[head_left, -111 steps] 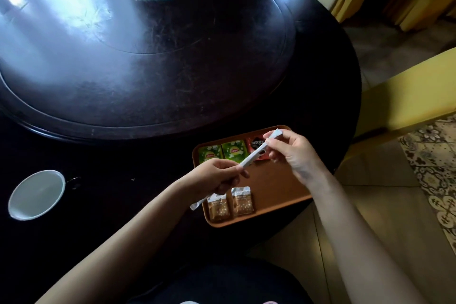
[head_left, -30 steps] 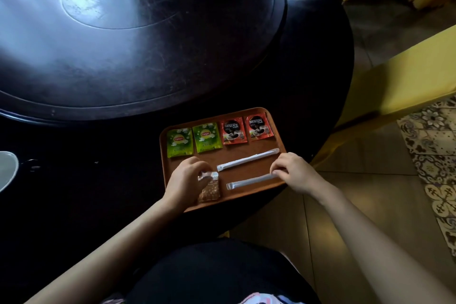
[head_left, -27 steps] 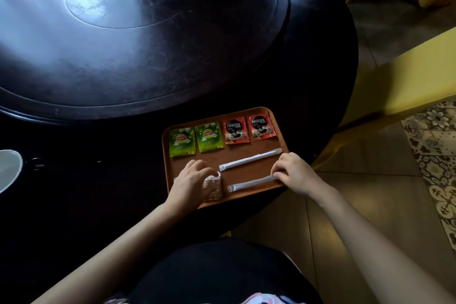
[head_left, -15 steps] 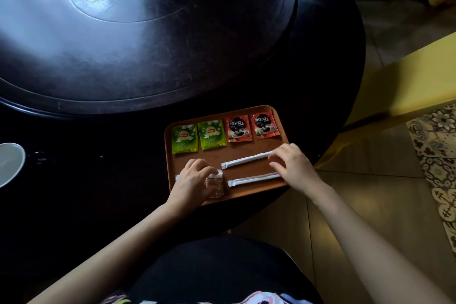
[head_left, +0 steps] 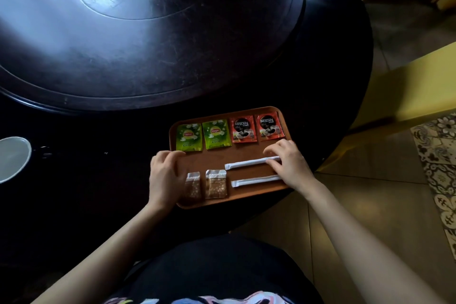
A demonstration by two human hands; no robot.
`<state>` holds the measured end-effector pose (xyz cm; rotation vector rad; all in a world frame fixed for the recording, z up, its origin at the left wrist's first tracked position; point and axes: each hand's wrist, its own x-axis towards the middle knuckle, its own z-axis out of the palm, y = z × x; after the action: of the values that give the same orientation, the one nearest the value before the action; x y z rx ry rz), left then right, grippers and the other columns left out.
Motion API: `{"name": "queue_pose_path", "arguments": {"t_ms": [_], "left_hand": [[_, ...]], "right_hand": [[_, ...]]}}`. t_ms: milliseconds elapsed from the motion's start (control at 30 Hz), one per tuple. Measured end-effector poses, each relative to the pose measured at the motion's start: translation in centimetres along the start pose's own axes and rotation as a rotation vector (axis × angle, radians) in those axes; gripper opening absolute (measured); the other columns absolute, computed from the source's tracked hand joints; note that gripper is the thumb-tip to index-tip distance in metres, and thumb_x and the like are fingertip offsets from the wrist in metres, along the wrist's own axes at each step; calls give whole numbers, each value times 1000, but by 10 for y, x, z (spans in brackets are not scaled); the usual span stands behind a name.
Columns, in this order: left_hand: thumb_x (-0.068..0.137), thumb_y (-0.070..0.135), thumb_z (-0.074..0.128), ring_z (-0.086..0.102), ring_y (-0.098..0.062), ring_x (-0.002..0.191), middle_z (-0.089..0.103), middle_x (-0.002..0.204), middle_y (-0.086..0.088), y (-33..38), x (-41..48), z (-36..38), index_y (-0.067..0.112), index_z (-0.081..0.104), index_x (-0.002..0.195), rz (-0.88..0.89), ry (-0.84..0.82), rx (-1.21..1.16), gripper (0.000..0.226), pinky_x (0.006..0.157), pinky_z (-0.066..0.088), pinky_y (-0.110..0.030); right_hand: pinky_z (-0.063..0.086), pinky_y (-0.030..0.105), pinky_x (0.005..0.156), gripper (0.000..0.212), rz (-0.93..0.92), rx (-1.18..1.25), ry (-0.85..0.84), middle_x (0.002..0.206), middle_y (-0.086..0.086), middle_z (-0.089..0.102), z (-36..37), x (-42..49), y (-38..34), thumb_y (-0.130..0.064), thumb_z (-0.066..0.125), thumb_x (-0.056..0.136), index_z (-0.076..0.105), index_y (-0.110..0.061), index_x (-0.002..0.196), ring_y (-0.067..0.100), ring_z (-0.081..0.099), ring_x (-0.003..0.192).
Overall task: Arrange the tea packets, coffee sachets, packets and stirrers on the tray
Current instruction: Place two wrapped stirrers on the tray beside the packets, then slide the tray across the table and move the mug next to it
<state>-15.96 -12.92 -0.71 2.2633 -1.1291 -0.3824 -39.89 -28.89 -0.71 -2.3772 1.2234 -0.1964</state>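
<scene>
An orange-brown tray (head_left: 209, 159) sits at the near edge of the dark round table. Its far row holds two green tea packets (head_left: 189, 137) (head_left: 216, 134) and two red coffee sachets (head_left: 243, 129) (head_left: 269, 126). Two brown sugar packets (head_left: 193, 186) (head_left: 216, 184) lie at the near left. Two white wrapped stirrers (head_left: 246, 163) (head_left: 254, 181) lie parallel at the near right. My left hand (head_left: 164, 177) is curled over the tray's left rim, its thumb beside the left sugar packet. My right hand (head_left: 288, 163) covers the stirrers' right ends, fingertips pinching the upper one.
A white cup (head_left: 12, 159) stands on the table at far left. A raised dark turntable (head_left: 148, 44) fills the table's middle behind the tray. A yellow chair (head_left: 407, 91) stands at the right over tiled floor. The tray's near edge overhangs the table rim.
My left hand has slid left off the sugar packets to the tray's rim, uncovering both packets. My right hand has moved from the lower stirrer up to the upper one.
</scene>
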Motion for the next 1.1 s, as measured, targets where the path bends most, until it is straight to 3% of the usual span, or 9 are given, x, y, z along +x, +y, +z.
{"name": "queue_pose_path", "arguments": {"t_ms": [133,267,433,633,767,967,1100], "left_hand": [[80,15,65,53,-23,100,54,113,-16,-13,7,-2,6,53,116,-265,2,-86,39,83,44,-31],[80,13,62,56,-17,86,65,96,-8,-17,16,-4,6,62,103,-307,-76,-80,24,73,40,-28],[79,16,63,66,-24,84,71,94,-9,-15,26,-10,8,65,98,-351,-149,-76,21,80,54,-40],[75,10,63,68,-27,78,72,87,-13,-13,34,-15,6,69,91,-355,-203,-85,17,78,56,-45],[75,9,63,67,-26,76,71,87,-10,-15,28,-16,9,67,91,-355,-200,-112,16,76,57,-43],[77,8,65,67,-18,71,68,81,-3,-16,24,-27,8,65,98,-329,-167,-214,21,63,56,-33],[78,7,66,66,-13,67,67,75,2,-11,38,-47,11,65,98,-341,-113,-306,21,52,51,-22]], "right_hand": [[43,33,88,29,258,64,242,115,17,55,-10,1,15,-11,61,84,57,-7,113,30,49,110],[46,31,79,31,468,174,135,116,17,56,-9,4,25,-11,60,86,54,-5,115,29,57,101],[45,30,74,23,544,211,166,110,17,63,-6,8,26,-8,59,86,57,-5,109,30,60,99],[50,33,73,17,626,326,186,104,17,66,-9,2,24,-6,61,83,61,-5,100,29,62,93],[55,43,80,18,660,438,175,106,18,65,-12,-11,23,-3,59,84,59,-4,102,30,62,95],[54,36,73,18,609,511,185,101,14,64,-31,-22,24,-3,61,83,61,-6,101,25,62,89],[56,41,75,17,561,526,210,95,9,64,-46,-9,13,-5,63,82,62,-9,98,25,63,87]]}}
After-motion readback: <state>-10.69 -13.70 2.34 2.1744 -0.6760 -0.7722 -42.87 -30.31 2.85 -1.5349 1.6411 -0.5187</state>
